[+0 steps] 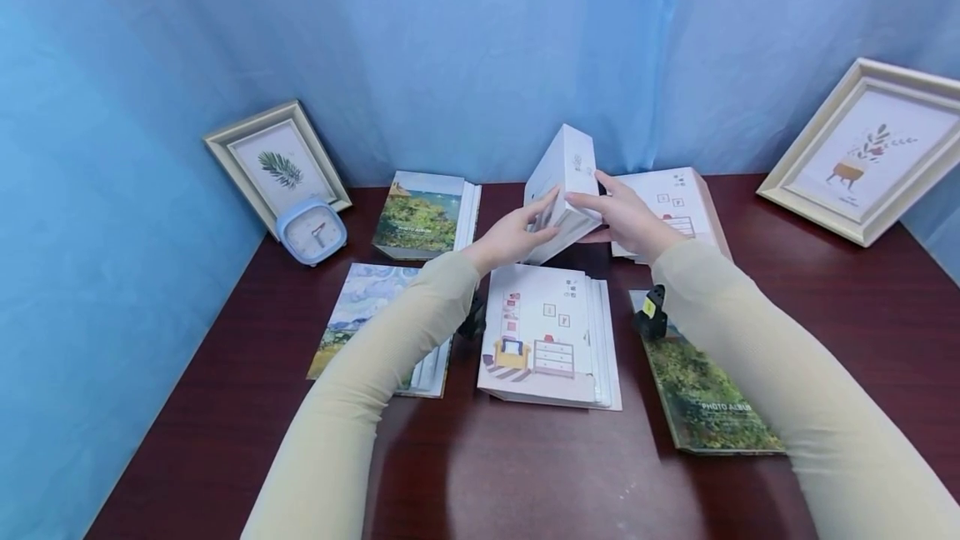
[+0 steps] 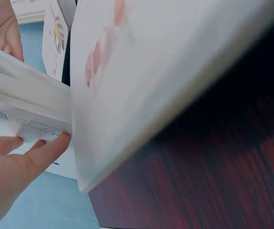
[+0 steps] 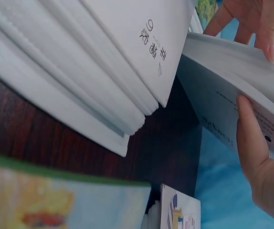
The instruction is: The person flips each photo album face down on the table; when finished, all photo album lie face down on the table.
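Observation:
Both hands hold a white photo album [image 1: 564, 182] tilted up on its edge over the back middle of the table. The left hand [image 1: 517, 236] grips its near left side, thumb and fingers spread on either face. At its right side the right hand [image 1: 630, 211] pinches it. Printed text and a barcode show on the album's back cover [image 2: 36, 121] in the left wrist view. Just in front lies another white album [image 1: 536, 332] with a furniture drawing. Behind the right wrist is a similar white album [image 1: 678, 198], partly covered by that hand.
A green landscape album [image 1: 420, 215] lies back left, a painted-field album [image 1: 360, 298] front left, and another green album [image 1: 720, 407] under the right forearm. A blue clock [image 1: 312, 231] stands by the leaf picture frame [image 1: 307, 140]. A larger frame [image 1: 817, 223] leans at right.

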Demonstrator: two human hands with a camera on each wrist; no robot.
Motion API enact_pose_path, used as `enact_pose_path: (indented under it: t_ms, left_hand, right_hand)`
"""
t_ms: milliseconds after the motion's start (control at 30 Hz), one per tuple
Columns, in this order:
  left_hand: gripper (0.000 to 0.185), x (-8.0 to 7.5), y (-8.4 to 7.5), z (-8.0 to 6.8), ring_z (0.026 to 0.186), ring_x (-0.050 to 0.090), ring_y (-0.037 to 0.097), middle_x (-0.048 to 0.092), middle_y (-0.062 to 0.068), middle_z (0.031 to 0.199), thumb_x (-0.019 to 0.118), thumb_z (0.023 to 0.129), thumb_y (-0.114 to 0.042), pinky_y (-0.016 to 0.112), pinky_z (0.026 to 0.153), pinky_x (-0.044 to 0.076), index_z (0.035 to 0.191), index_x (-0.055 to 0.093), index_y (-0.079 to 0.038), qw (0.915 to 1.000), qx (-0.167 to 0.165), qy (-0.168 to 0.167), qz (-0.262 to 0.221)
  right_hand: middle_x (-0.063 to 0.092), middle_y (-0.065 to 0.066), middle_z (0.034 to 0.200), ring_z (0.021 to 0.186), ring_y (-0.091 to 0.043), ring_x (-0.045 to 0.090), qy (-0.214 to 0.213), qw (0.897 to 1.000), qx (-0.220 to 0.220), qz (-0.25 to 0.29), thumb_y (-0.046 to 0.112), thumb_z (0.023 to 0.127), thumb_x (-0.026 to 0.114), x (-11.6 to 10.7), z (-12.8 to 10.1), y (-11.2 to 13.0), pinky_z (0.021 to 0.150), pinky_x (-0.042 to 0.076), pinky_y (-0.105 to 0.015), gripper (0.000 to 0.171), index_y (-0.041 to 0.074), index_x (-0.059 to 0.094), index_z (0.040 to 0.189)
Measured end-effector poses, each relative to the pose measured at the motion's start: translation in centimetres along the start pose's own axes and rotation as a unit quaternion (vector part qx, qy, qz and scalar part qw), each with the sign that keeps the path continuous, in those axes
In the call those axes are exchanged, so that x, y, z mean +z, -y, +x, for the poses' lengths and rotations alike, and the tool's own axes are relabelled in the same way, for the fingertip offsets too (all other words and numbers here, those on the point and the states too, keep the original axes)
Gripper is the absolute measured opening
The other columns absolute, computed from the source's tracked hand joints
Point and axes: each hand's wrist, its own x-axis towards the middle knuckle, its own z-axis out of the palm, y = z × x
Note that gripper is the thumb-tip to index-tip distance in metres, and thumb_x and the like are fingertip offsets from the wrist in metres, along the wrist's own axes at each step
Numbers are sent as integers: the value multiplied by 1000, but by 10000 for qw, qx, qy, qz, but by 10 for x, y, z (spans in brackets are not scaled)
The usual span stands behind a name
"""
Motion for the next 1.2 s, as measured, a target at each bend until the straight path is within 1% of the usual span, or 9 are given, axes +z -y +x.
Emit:
enact_pose_path:
  t_ms: [133,267,367,467,633,767,867,1000,1200]
  left_hand:
    - [66,-1,4,0,144,24,21,21,-2,158,49,99,-31,41,115,27,152,10,-36,9999,42,-35,126]
    - [62,-3,7,-1,143,25,21,21,-1,158,47,100,-30,39,114,27,153,13,-31,9996,94,-34,262]
    - [59,-4,8,-2,144,23,20,21,0,158,46,101,-29,37,115,26,152,17,-28,9991,65,7,425]
    - [57,-3,10,-3,145,19,19,19,2,158,45,101,-28,36,116,24,152,18,-27,9977,-29,96,675]
    - [58,-2,13,-2,145,22,25,17,10,158,44,102,-27,38,114,29,153,17,-27,9917,-212,266,1240]
    - [57,-2,15,-2,143,26,29,16,13,158,44,102,-27,40,112,31,153,17,-26,9865,-300,302,1582]
    - [56,-3,17,-2,142,27,30,15,15,158,43,102,-27,40,112,31,152,18,-26,9846,-318,300,1691]
    - [57,-3,19,-2,142,26,29,14,15,158,45,101,-25,40,113,30,152,20,-26,9849,-315,294,1678]
    - [58,-1,21,-2,144,22,30,12,14,159,46,101,-25,40,113,29,152,20,-28,9846,-384,392,1662]
  right_hand:
    - [32,-15,151,131,-33,43,-30,9999,95,44,36,96,54,4,1,1,97,47,-43,84,21,-7,154]
    - [33,-15,151,130,-33,45,-74,9996,244,98,33,97,53,6,2,2,94,49,-41,81,21,-3,154]
    - [30,-16,152,129,-34,45,-101,9990,432,102,30,97,51,7,5,1,92,50,-39,82,17,-6,154]
    - [25,-17,153,132,-35,41,-60,9977,638,241,25,96,50,5,8,-2,96,47,-42,83,14,-9,153]
    - [21,-19,155,138,-35,32,26,9948,869,532,22,96,50,2,11,-8,103,40,-47,78,13,-3,154]
    - [21,-21,154,138,-36,32,5,9952,835,509,22,97,49,2,14,-14,105,38,-47,76,10,-1,154]
    - [20,-21,154,138,-36,31,-35,9960,763,461,23,98,48,3,15,-17,107,36,-46,75,9,0,153]
    - [19,-20,155,138,-37,31,-114,9963,721,465,23,98,47,3,16,-19,108,34,-47,72,9,3,154]
    - [16,-17,157,140,-36,28,-201,9953,819,484,25,100,43,0,18,-23,110,31,-49,67,14,6,154]
